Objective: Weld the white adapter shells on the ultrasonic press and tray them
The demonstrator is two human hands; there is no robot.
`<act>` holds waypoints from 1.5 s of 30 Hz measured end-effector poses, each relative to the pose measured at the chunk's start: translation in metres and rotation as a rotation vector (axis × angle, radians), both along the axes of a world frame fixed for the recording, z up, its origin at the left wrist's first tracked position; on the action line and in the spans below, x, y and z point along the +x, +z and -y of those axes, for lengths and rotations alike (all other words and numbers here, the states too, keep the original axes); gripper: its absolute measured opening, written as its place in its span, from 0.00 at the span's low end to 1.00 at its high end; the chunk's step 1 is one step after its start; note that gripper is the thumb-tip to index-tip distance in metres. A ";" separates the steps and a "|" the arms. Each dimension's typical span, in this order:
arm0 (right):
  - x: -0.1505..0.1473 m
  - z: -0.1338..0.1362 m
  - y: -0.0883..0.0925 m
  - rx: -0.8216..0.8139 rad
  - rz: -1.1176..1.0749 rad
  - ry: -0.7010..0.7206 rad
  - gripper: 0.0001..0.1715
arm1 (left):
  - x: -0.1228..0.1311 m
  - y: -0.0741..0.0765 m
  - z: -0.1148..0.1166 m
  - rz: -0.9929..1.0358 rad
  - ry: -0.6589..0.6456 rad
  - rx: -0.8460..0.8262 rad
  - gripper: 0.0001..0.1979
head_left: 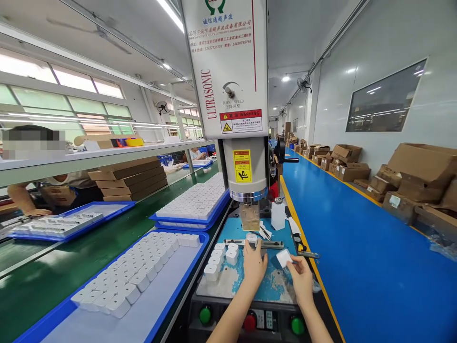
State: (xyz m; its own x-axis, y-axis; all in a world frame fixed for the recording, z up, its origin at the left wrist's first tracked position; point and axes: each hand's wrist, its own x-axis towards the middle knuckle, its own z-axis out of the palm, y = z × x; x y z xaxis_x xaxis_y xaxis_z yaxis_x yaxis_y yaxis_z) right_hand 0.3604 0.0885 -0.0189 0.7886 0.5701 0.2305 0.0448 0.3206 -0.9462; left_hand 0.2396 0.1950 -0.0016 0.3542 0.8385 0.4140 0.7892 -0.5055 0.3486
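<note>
My left hand (254,263) reaches forward on the blue-topped machine bed (274,281), its fingers closed on a small white plastic housing (252,238) seated in the fixture under the brass welding horn (250,216). My right hand (300,276) hovers to the right, pinching another white housing (284,257). Several more white housings (219,262) stand in a loose cluster just left of my left hand.
The ultrasonic welder column (228,71) rises straight ahead, with green (204,315) and red (249,322) buttons on its front panel. Blue trays of white housings (143,271) lie on the green conveyor at left. Another person (53,190) works across it. Cardboard boxes (410,181) line the blue floor at right.
</note>
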 end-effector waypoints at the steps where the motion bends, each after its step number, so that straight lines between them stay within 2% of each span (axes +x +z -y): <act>1: 0.000 0.000 0.000 0.002 -0.003 0.002 0.19 | 0.001 0.000 -0.002 -0.011 0.014 0.019 0.25; 6: 0.001 -0.002 -0.003 0.006 -0.016 0.027 0.19 | 0.000 0.014 -0.012 -0.039 0.034 0.085 0.26; 12: 0.001 -0.002 -0.003 -0.002 -0.018 0.048 0.19 | 0.002 0.034 -0.033 -0.083 0.129 0.043 0.25; 18: -0.001 0.000 0.003 -0.018 -0.001 0.060 0.19 | 0.020 0.031 -0.038 -0.138 0.187 0.041 0.16; 27: 0.000 0.001 0.007 -0.058 0.038 0.067 0.21 | 0.029 0.023 -0.038 -0.116 0.259 0.049 0.20; 32: -0.001 -0.002 0.006 -0.057 0.032 0.075 0.21 | 0.026 0.022 -0.038 -0.089 0.240 0.084 0.20; 38: -0.001 -0.002 0.005 -0.065 0.023 0.086 0.20 | 0.023 0.029 -0.036 -0.020 0.166 0.094 0.19; 45: 0.000 0.001 0.004 -0.096 0.038 0.109 0.20 | 0.004 0.049 -0.028 0.173 0.128 0.047 0.19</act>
